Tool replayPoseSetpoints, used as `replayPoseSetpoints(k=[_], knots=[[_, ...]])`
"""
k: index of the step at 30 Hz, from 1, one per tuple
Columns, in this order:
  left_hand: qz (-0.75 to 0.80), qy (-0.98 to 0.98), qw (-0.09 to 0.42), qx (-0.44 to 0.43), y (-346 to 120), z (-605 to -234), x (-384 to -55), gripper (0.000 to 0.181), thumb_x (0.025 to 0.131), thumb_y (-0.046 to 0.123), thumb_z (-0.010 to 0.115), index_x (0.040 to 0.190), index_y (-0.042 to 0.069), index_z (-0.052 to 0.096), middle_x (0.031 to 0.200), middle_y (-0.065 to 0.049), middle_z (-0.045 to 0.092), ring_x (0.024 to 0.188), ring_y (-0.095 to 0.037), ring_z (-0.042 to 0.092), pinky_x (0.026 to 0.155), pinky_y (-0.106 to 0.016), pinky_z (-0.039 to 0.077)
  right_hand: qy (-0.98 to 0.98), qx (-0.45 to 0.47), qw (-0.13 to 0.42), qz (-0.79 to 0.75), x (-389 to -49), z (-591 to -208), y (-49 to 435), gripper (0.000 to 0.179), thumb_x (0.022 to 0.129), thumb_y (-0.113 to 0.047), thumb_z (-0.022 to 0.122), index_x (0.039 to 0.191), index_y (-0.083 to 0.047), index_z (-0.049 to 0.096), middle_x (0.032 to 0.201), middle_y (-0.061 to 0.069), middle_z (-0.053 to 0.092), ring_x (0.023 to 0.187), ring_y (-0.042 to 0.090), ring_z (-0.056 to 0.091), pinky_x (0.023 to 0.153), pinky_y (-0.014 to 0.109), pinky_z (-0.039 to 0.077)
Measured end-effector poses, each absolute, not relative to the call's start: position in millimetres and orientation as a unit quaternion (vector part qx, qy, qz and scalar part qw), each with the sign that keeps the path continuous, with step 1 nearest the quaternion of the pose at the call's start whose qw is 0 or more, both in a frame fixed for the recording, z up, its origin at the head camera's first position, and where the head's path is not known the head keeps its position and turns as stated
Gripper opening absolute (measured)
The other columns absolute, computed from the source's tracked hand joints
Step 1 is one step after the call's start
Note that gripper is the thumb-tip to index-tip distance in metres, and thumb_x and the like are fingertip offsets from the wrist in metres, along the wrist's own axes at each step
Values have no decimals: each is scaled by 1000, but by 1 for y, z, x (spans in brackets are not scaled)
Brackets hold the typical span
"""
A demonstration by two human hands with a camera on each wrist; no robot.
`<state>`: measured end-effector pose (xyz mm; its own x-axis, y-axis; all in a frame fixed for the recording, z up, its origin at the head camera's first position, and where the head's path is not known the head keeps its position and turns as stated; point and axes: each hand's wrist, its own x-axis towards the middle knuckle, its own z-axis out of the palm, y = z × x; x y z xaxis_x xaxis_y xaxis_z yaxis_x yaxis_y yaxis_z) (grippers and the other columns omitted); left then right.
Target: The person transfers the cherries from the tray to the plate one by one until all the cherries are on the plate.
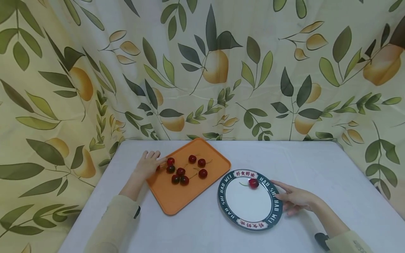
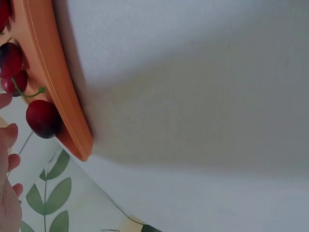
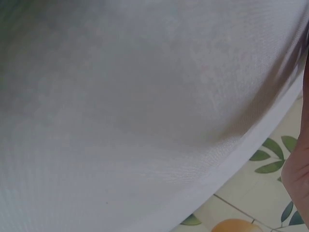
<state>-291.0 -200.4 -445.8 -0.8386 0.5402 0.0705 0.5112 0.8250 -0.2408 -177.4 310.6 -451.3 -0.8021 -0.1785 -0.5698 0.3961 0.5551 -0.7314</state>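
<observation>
My left hand (image 1: 149, 165) reaches over the left edge of an orange tray (image 1: 173, 203) holding several dark red cherries (image 1: 184, 180). One finger stretches toward a cherry (image 1: 171, 161), its tip right beside it. Another cherry (image 2: 43, 118) with a green stem lies against the tray's raised edge in the left wrist view, where part of the hand enters at the left. At the right, my right hand (image 1: 297, 198) rests at the rim of a round white plate (image 1: 246, 203) with a dark green lettered border. A single cherry (image 1: 253, 183) lies on that plate.
Tray and plate stand side by side on a table with a white cloth (image 1: 196, 228). A curtain (image 1: 202, 102) printed with leaves and fruit hangs behind the table's back edge and along its left side.
</observation>
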Motion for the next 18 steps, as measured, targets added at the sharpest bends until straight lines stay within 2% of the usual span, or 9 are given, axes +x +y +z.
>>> replayPoseSetpoints(k=[9,18], knots=[[132,-943,36,-304,-203,-444,-297,43,90,0,46,122,25,56,118,-12,42,110,-32,39,98,-51,26,825,70,307,-469,-177,-452,310,70,91,-22,55,146,-11,13,81,10,53,56,17,57,53,27,51],[108,-956,-14,-273,-206,-441,-297,49,89,-8,43,124,24,56,130,-17,40,118,-36,35,103,-56,21,826,68,307,-468,-177,-452,311,70,91,-22,55,146,-11,13,82,10,53,57,17,57,53,27,50]])
